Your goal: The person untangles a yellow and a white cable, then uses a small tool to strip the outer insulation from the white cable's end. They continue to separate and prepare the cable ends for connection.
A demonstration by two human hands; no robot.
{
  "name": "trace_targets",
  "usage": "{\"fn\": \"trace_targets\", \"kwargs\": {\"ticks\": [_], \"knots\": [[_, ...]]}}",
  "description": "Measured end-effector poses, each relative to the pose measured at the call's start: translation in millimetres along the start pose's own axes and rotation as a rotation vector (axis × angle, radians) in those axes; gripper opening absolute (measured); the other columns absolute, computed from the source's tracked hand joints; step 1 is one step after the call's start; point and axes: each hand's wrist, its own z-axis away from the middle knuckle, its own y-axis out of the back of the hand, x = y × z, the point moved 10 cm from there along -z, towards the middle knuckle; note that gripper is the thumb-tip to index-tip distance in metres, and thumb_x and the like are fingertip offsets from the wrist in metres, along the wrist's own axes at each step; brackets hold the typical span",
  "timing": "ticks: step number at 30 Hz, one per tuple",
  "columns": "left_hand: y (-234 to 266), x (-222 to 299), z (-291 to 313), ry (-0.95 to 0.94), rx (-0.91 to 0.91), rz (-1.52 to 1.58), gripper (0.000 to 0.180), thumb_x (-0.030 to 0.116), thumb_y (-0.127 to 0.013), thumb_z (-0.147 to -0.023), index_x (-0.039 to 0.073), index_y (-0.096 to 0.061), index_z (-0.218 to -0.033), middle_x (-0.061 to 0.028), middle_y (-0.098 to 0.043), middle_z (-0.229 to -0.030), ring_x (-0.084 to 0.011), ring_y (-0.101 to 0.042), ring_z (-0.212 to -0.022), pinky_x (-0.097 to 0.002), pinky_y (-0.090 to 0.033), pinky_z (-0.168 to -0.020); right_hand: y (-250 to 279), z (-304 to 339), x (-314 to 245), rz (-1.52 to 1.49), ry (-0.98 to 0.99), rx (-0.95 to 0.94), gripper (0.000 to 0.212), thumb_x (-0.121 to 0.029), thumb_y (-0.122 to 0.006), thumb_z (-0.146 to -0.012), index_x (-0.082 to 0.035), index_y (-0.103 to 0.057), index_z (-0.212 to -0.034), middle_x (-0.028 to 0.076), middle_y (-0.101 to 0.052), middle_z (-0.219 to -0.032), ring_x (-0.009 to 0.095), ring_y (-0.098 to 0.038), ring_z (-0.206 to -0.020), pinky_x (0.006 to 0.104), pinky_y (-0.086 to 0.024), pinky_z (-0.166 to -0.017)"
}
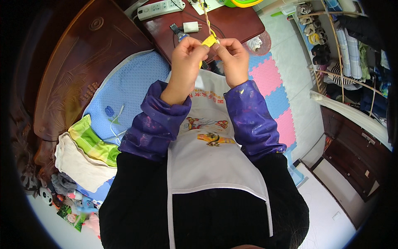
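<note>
Left hand (188, 66): stood at the far middle, thumb and forefinger pinched narrow on the left part of the yellow strip; its remaining fingers were curled, and whether they held anything could not be told.
Right hand (234, 64): was just beside it on the right, thumb and forefinger closed on the strip's right end, the other fingers bent inward.
Yellow strip (209, 40): lay between the two sets of fingertips, in front of the table's near edge.
Twisted cord (207, 18): ran from the strip toward the far side, pale and thin.
Table (238, 27): reddish-brown, beyond the hands; a white power strip (161, 9) lay at its far left, and a white plug adapter (191, 27) sat nearer, just left of the cord.
Clothing: purple sleeves (157, 120) covered both forearms, and a white apron (211, 166) hung over black clothes.
Bed side: at left, a blue quilt (128, 83) lay beside a carved wooden headboard (70, 54), with a green pillow (95, 143) nearer.
Right side: a pink basket (263, 43) stood right of the table; pink and blue foam mats (267, 76) covered part of the floor, and shoes (313, 31) were at far right.
</note>
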Motion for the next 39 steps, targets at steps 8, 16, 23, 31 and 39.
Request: {"fn": "trace_targets", "kwargs": {"ticks": [8,16,23,31,39], "knots": [[-4.3,-13.6,-4.1,0.119,-0.020,0.119,0.014,0.013,-0.058,-0.084,0.006,-0.055,-0.095,-0.0005,-0.058,-0.086,-0.0068,-0.053,-0.073,-0.0202,-0.042,-0.062,-4.6,0.8,22.9,-0.130,-0.283,-0.137,0.011,-0.008,-0.059,-0.083,-0.003,-0.059,-0.093,0.003,-0.061,-0.085,0.009,-0.055,-0.073,0.0237,-0.045,-0.066],[-12.4,-17.1,-5.4,0.234,-0.114,0.207,0.015,0.015,-0.058,-0.085,0.007,-0.059,-0.098,0.0022,-0.058,-0.086,-0.0051,-0.052,-0.078,-0.0203,-0.039,-0.066,-7.4,4.0,16.5,-0.280,-0.338,-0.146,0.010,-0.007,-0.058,-0.083,-0.002,-0.060,-0.091,0.001,-0.061,-0.082,0.008,-0.055,-0.069,0.0223,-0.046,-0.063],[-10.8,-18.3,-5.7,0.228,-0.158,0.226,0.018,0.015,-0.057,-0.086,0.006,-0.058,-0.101,0.0000,-0.059,-0.088,-0.0074,-0.052,-0.081,-0.0226,-0.040,-0.069,-7.5,2.9,17.2,-0.343,-0.371,-0.203,0.012,-0.007,-0.057,-0.083,-0.002,-0.058,-0.093,0.004,-0.062,-0.086,0.010,-0.057,-0.072,0.0249,-0.049,-0.065],[-7.6,-20.3,-4.8,0.255,-0.142,0.256,0.020,0.015,-0.057,-0.086,0.005,-0.057,-0.104,-0.0006,-0.058,-0.089,-0.0085,-0.052,-0.079,-0.0226,-0.041,-0.067,-0.6,-1.6,10.5,-0.295,-0.225,-0.110,0.020,-0.002,-0.057,-0.081,-0.003,-0.057,-0.102,0.001,-0.059,-0.080,0.008,-0.055,-0.068,0.0221,-0.047,-0.060],[-8.9,-17.2,-3.1,0.260,-0.144,0.291,0.021,0.015,-0.057,-0.086,0.006,-0.057,-0.104,-0.0006,-0.057,-0.089,-0.0081,-0.052,-0.079,-0.0226,-0.041,-0.067,1.2,-3.2,11.9,-0.348,-0.202,-0.122,0.023,-0.001,-0.056,-0.081,-0.001,-0.056,-0.105,0.002,-0.058,-0.080,0.009,-0.055,-0.067,0.0226,-0.046,-0.058]]}}
